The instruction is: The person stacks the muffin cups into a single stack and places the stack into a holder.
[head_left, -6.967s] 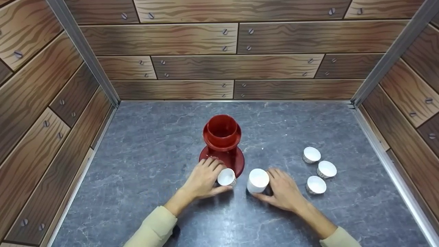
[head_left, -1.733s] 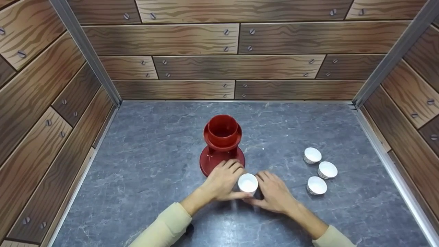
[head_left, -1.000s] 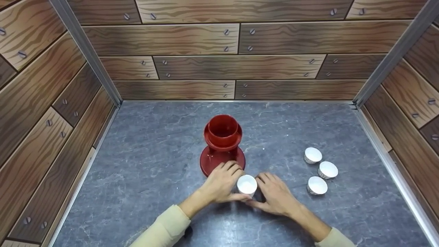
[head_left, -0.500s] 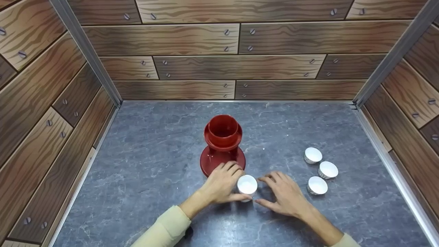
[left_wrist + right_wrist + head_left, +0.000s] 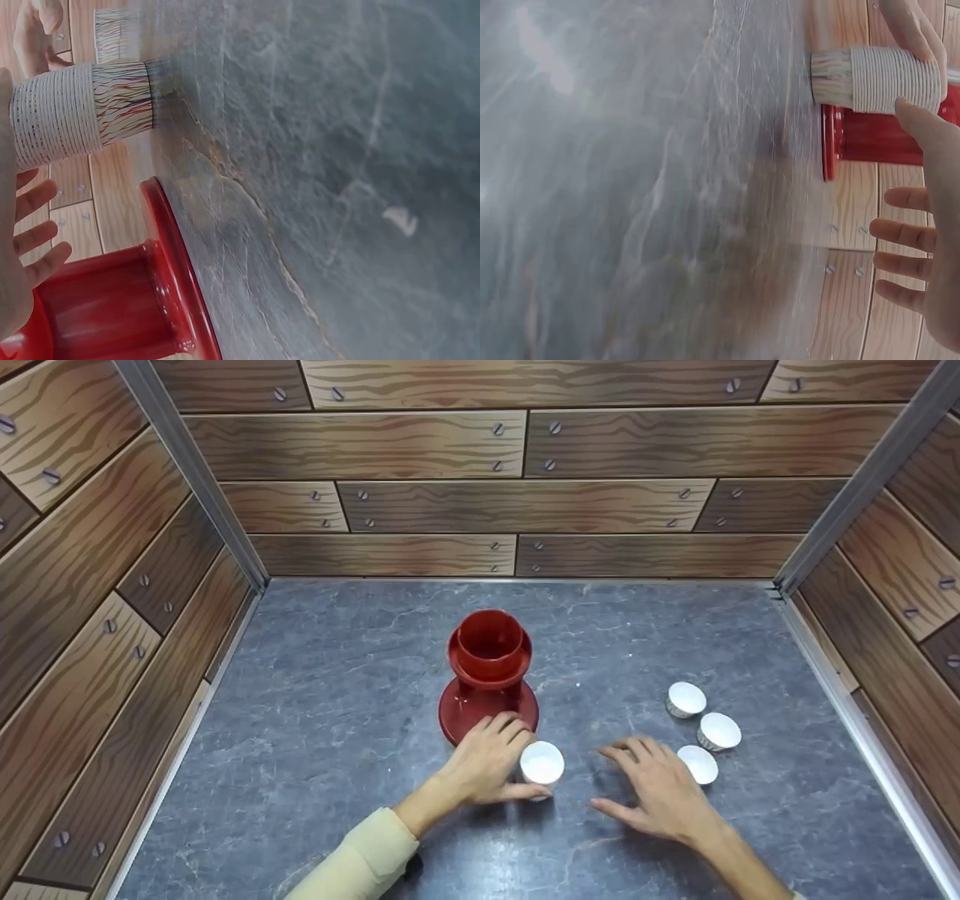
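In the head view my left hand point(image 5: 480, 761) holds a stack of nested small white cups point(image 5: 542, 763) upright on the table, thumb in front and fingers behind. The left wrist view shows the stack's many rims point(image 5: 56, 116) as close rings above a lowest cup point(image 5: 124, 101) patterned with coloured lines. To the right, my right hand point(image 5: 664, 791) is apart from the stack, its fingers loosely spread with nothing in them. Just behind the left hand stands a red holder point(image 5: 489, 649) with a round base and cup-shaped top.
Three separate white cups stand at the right: a back one point(image 5: 685, 700), a middle one point(image 5: 718, 732) and a front one point(image 5: 698, 765) partly hidden by the right hand. Wood-patterned walls point(image 5: 517, 506) enclose the grey marbled table point(image 5: 337, 660) at the back and sides.
Seven seconds ago each hand held its own white cups; later both hands were round one stack. The right hand has since let go and moved right; the left stays on the stack.
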A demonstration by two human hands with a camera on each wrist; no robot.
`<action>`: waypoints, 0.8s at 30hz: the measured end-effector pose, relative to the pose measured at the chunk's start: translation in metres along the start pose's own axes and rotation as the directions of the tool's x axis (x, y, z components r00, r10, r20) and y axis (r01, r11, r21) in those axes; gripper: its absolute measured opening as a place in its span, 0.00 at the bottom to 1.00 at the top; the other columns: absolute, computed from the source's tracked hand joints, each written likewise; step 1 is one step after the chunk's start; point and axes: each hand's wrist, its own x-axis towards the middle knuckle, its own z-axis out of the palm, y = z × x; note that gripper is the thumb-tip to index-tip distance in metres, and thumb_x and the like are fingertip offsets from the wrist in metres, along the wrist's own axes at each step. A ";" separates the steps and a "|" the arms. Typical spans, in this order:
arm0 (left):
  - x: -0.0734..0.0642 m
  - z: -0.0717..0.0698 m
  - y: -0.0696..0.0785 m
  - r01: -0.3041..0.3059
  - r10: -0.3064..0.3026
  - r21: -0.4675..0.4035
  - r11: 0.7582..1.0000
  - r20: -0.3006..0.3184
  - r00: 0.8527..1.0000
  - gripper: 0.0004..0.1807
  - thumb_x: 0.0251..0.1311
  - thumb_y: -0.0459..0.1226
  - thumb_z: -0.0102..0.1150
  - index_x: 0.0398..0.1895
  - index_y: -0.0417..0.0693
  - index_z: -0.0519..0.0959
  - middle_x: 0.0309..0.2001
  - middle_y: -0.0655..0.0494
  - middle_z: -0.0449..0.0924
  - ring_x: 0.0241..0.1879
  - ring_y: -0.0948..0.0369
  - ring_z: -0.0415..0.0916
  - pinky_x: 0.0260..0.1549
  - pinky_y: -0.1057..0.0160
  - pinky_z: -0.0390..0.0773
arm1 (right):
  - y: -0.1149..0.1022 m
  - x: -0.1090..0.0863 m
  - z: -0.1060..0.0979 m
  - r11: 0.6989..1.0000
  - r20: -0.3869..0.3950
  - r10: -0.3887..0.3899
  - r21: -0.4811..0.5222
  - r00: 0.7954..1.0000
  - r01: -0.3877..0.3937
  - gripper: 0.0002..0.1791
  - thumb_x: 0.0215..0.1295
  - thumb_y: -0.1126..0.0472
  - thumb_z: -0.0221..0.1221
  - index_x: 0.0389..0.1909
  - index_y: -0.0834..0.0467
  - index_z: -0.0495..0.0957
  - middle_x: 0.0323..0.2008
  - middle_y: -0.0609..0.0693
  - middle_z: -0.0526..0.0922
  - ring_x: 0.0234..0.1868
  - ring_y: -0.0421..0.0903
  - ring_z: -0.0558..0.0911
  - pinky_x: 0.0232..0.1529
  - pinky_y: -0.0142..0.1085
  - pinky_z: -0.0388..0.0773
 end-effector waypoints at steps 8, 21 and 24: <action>0.001 0.001 0.000 -0.011 0.011 0.003 1.000 -0.030 0.999 0.40 0.50 0.77 0.64 0.50 0.56 0.78 0.49 0.61 0.81 0.58 0.58 0.77 0.51 0.60 0.80 | 0.021 -0.013 -0.009 1.000 -0.023 0.019 -0.020 1.000 -0.019 0.43 0.54 0.31 0.73 0.65 0.52 0.80 0.56 0.53 0.84 0.58 0.56 0.82 0.59 0.56 0.79; 0.000 0.001 -0.001 -0.011 0.012 0.010 1.000 -0.018 1.000 0.40 0.53 0.78 0.60 0.51 0.56 0.78 0.50 0.61 0.81 0.59 0.58 0.77 0.53 0.60 0.80 | 0.055 -0.029 -0.022 0.990 -0.090 0.082 -0.110 0.993 -0.092 0.46 0.53 0.30 0.71 0.67 0.53 0.80 0.55 0.57 0.82 0.56 0.60 0.82 0.54 0.58 0.78; 0.000 0.001 -0.001 -0.012 0.012 0.012 1.000 -0.014 1.000 0.40 0.54 0.78 0.59 0.51 0.57 0.78 0.50 0.61 0.81 0.59 0.58 0.77 0.53 0.60 0.80 | 0.063 -0.032 -0.025 0.986 -0.101 0.103 -0.120 0.990 -0.115 0.46 0.52 0.30 0.72 0.66 0.54 0.80 0.54 0.59 0.83 0.54 0.61 0.82 0.52 0.58 0.79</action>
